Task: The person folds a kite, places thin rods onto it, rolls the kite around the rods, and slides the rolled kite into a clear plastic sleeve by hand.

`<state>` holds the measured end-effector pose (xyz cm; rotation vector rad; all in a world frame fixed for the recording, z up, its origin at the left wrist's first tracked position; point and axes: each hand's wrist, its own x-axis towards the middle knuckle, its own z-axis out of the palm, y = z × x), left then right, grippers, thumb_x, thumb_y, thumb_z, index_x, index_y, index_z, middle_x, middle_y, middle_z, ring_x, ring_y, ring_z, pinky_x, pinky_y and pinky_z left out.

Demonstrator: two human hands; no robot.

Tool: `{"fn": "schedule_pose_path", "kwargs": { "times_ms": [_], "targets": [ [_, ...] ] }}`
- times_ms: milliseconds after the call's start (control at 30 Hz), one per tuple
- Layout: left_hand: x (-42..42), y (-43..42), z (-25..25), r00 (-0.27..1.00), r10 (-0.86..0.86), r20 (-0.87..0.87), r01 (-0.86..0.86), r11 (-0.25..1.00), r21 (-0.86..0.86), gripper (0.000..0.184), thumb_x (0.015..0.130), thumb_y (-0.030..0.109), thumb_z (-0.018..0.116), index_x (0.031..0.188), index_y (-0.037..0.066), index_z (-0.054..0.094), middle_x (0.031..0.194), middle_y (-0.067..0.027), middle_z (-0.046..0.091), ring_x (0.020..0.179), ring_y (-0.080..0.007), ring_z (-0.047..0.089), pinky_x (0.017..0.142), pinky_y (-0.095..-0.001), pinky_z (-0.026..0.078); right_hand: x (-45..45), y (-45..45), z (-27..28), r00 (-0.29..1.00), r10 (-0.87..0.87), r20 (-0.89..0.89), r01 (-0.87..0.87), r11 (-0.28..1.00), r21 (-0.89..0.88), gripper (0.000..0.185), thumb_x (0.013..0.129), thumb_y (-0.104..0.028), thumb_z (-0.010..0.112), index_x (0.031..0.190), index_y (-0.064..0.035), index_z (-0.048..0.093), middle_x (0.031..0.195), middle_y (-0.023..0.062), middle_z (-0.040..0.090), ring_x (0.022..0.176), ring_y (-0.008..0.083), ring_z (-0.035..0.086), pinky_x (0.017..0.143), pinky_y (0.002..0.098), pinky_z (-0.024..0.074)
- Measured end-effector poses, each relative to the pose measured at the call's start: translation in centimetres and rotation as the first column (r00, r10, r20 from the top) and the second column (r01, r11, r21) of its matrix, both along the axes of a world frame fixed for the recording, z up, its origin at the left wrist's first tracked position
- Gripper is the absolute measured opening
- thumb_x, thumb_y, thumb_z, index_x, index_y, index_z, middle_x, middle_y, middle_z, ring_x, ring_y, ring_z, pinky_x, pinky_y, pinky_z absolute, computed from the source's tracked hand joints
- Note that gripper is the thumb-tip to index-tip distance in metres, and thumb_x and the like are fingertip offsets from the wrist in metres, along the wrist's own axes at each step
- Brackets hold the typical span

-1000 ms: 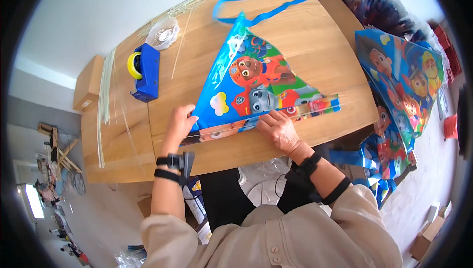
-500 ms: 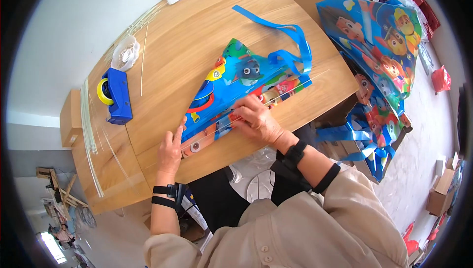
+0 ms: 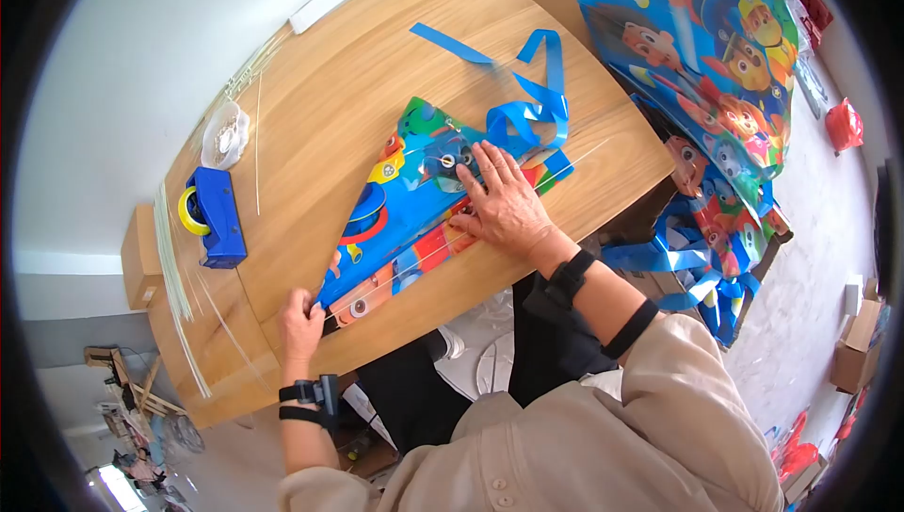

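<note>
A folded kite [image 3: 381, 215] of blue plastic sheet with cartoon dog prints lies on the wooden table [image 3: 348, 69]. Its near-left corner is pinched between the thumb and fingers of my left hand [image 3: 300, 325]. My right hand [image 3: 511, 208] rests on the kite's upper right part, fingers stretched out and pressing on the sheet. Along the near edge runs a thin pale rod [image 3: 586, 156], partly under my right hand. Blue ribbon tails [image 3: 554, 65] curl out from the kite's far right end.
A blue tape dispenser [image 3: 223, 220] with yellow tape and a small white bowl [image 3: 225, 137] stand at the left. Several thin rods [image 3: 175, 272] lie along the left edge. More printed kites [image 3: 702, 69] are piled beside the table's right side, over a cardboard box [image 3: 659, 286].
My right hand has gone from curled fingers at the near edge to lying spread on the kite. My left hand has shifted toward me and left, now pinching the corner. The ribbon has moved.
</note>
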<state>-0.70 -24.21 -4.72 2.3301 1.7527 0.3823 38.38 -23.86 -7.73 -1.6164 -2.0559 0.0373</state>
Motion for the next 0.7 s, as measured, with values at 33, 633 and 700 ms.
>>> {"fn": "schedule_pose_path", "kwargs": {
  "times_ms": [33,633,700],
  "targets": [
    [-0.8,-0.1,0.8,0.988,0.144,-0.062,-0.156,0.951,-0.268,0.017,0.075,0.002,0.055,0.091,0.0,0.06,0.075,-0.0193,0.057,0.072,-0.0379,0.058,0.069,-0.0483,0.047,0.1,0.0,0.0,1.0,-0.002,-0.006,0.002,1.0,0.002,0.07,0.079,-0.049,0.062,0.125,0.0022,0.052,0.137,0.0281,0.041,0.133,0.0401,0.033,0.111,0.0469,0.0246],
    [36.5,16.2,0.3,0.827,-0.369,0.425,0.504,0.821,-0.267,0.023,0.071,0.013,0.064,0.089,-0.001,0.063,0.083,-0.0128,0.066,0.08,-0.0233,0.06,0.074,-0.0389,0.049,0.6,0.2,-0.3,0.999,0.029,-0.032,-0.03,0.999,-0.023,0.066,0.078,-0.042,0.06,0.126,0.0032,0.051,0.136,0.0285,0.041,0.133,0.0409,0.032,0.112,0.0488,0.0217],
    [35.3,15.3,3.9,0.686,-0.164,0.709,0.639,0.603,-0.478,0.019,0.072,0.013,0.066,0.085,0.0,0.064,0.077,-0.0095,0.067,0.071,-0.017,0.06,0.067,-0.0352,0.049,0.5,-0.1,0.0,0.999,0.021,-0.04,-0.022,0.999,-0.026,0.066,0.079,-0.043,0.06,0.124,0.0047,0.052,0.133,0.0285,0.043,0.131,0.0406,0.034,0.112,0.0489,0.0218]
  ]
}}
